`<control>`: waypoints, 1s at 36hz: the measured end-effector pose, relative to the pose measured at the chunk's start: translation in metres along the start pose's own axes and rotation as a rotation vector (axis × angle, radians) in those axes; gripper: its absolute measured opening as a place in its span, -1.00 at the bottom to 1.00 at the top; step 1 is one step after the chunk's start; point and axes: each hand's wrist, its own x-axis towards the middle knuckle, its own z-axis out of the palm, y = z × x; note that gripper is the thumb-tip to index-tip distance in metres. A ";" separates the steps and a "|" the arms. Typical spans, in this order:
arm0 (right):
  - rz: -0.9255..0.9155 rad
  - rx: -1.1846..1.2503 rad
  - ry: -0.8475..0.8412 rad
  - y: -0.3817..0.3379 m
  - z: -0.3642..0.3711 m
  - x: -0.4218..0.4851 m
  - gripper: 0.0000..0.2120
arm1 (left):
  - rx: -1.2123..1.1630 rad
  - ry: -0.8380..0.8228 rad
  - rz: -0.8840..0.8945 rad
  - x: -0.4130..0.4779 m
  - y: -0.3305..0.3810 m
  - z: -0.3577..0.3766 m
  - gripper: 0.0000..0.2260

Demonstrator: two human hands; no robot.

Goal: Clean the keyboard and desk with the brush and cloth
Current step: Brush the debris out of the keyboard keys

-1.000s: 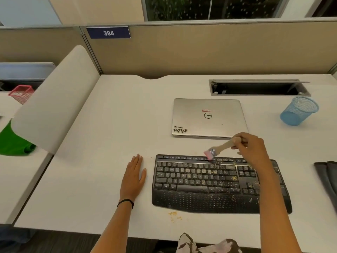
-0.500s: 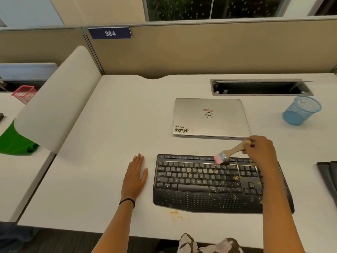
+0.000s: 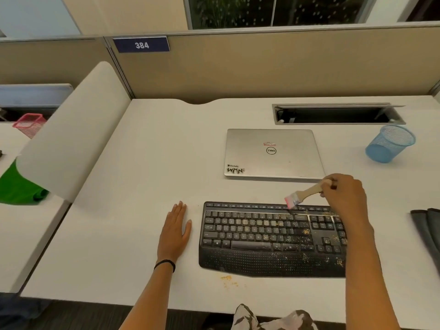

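The right hand grips the brush over the keyboard's far edge; the left hand lies flat on the desk.

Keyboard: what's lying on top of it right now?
Yellowish crumbs dot the right half of the keyboard. The brush in the right hand reaches its top row. The right forearm hides its right end.
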 end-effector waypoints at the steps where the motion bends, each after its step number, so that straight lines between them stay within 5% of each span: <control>1: -0.007 0.031 -0.005 -0.003 0.000 -0.001 -0.84 | 0.002 -0.002 0.000 0.000 0.000 0.000 -0.38; 5: 0.009 0.048 -0.066 -0.007 0.009 -0.004 -0.85 | 0.010 -0.005 -0.004 0.000 0.000 0.000 -0.38; 13: 0.034 -0.076 0.082 0.001 0.003 0.000 -0.78 | 0.015 -0.001 0.007 -0.001 0.000 -0.001 -0.39; 18: 0.015 0.004 -0.065 -0.004 0.009 -0.001 -0.82 | 0.016 -0.001 0.007 -0.001 0.001 -0.001 -0.38; 24: 0.009 -0.141 0.086 -0.002 0.004 -0.001 -0.76 | 0.015 -0.006 0.006 -0.001 0.000 0.000 -0.38; 30: -0.014 -0.074 -0.015 -0.003 0.004 -0.001 -0.79 | 0.011 -0.002 0.005 0.000 0.000 -0.001 -0.38; 36: 0.024 -0.140 0.120 0.000 -0.001 -0.003 -0.75 | 0.016 -0.007 0.004 0.000 -0.001 0.000 -0.38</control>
